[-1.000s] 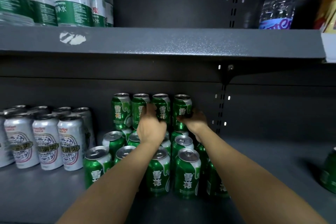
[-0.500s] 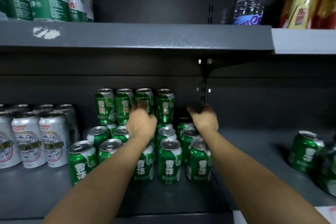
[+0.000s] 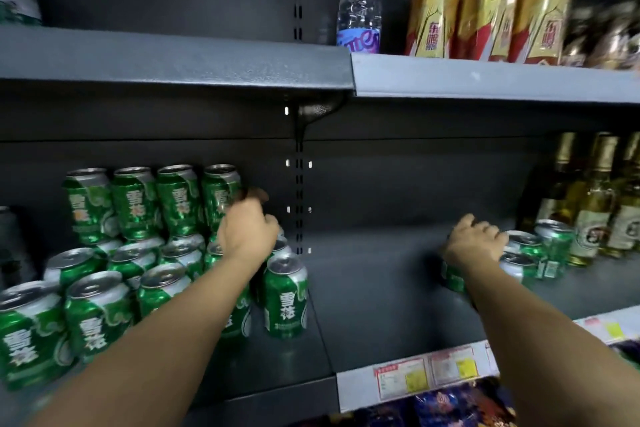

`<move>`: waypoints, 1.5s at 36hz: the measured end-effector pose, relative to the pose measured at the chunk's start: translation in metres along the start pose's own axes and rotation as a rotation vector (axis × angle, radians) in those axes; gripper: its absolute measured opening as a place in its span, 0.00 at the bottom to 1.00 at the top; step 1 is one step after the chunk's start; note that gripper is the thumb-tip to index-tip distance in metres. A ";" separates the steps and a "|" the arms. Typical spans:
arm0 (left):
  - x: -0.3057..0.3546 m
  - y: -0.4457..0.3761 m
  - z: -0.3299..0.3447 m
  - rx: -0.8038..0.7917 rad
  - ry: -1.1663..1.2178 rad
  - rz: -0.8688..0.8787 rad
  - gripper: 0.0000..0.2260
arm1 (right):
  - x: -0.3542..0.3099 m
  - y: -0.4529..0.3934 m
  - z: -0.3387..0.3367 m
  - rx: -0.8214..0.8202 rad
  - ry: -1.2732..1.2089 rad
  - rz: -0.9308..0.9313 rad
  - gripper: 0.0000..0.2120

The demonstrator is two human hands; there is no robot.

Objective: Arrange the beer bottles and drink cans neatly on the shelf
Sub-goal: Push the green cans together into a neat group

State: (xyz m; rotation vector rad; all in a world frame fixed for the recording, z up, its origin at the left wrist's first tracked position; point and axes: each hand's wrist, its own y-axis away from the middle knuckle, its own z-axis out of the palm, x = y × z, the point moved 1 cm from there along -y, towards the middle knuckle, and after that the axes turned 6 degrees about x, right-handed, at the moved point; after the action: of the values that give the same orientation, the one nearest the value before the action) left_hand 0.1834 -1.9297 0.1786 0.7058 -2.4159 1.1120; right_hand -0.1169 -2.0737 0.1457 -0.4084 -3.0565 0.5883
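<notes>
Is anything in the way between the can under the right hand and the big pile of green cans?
Nothing visible. Between the green can under the right hand and the stacked green cans lies only bare dark shelf. The left hand rests at the stack's right edge.

My left hand (image 3: 247, 236) rests against the stacked green cans (image 3: 152, 239); my right hand (image 3: 472, 244) grips a green can (image 3: 452, 276) far right.

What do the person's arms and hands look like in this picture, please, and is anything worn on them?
Both arms are bare along all that shows: no sleeve, glove, watch or bracelet is visible. The left hand and the right hand show no rings or markings that I can make out, though both are slightly blurred. Each forearm enters from the bottom edge.
</notes>
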 end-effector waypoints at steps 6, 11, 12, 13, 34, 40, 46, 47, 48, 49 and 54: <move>-0.004 0.004 0.005 -0.003 0.012 0.005 0.13 | 0.004 -0.002 0.011 0.109 0.167 -0.101 0.24; -0.009 -0.001 0.000 0.017 0.035 -0.039 0.13 | -0.006 -0.002 0.001 0.083 -0.086 -0.177 0.25; -0.010 -0.001 0.000 0.018 0.039 -0.045 0.13 | -0.012 -0.001 -0.004 0.046 -0.193 -0.179 0.26; -0.010 -0.001 -0.001 0.021 0.045 -0.050 0.13 | -0.019 0.002 -0.010 0.002 -0.312 -0.180 0.29; -0.009 0.003 0.001 -0.221 0.380 -0.110 0.28 | -0.181 0.076 -0.112 -0.325 -1.527 -0.519 0.29; -0.009 0.002 -0.003 -0.168 0.372 -0.178 0.28 | -0.188 0.093 -0.099 -0.763 -1.284 -0.495 0.24; -0.024 -0.014 -0.016 -0.161 0.143 -0.031 0.36 | -0.207 0.091 -0.080 -0.461 -1.406 -0.478 0.22; -0.027 -0.015 -0.020 -0.124 0.080 -0.004 0.37 | -0.213 0.090 -0.077 -0.419 -1.411 -0.464 0.24; -0.030 -0.016 -0.024 -0.078 0.024 0.017 0.36 | -0.217 0.090 -0.074 -0.388 -1.407 -0.453 0.26; -0.033 -0.017 -0.029 -0.034 -0.019 0.026 0.34 | -0.221 0.090 -0.072 -0.373 -1.404 -0.438 0.28; -0.046 -0.019 -0.036 0.000 -0.111 -0.035 0.18 | -0.237 0.089 -0.061 -0.376 -1.432 -0.383 0.33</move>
State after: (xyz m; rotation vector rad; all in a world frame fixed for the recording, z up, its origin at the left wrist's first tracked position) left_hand 0.2363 -1.8990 0.1868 0.8266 -2.4851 1.0852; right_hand 0.1380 -2.0323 0.1808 1.1201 -4.3262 0.3069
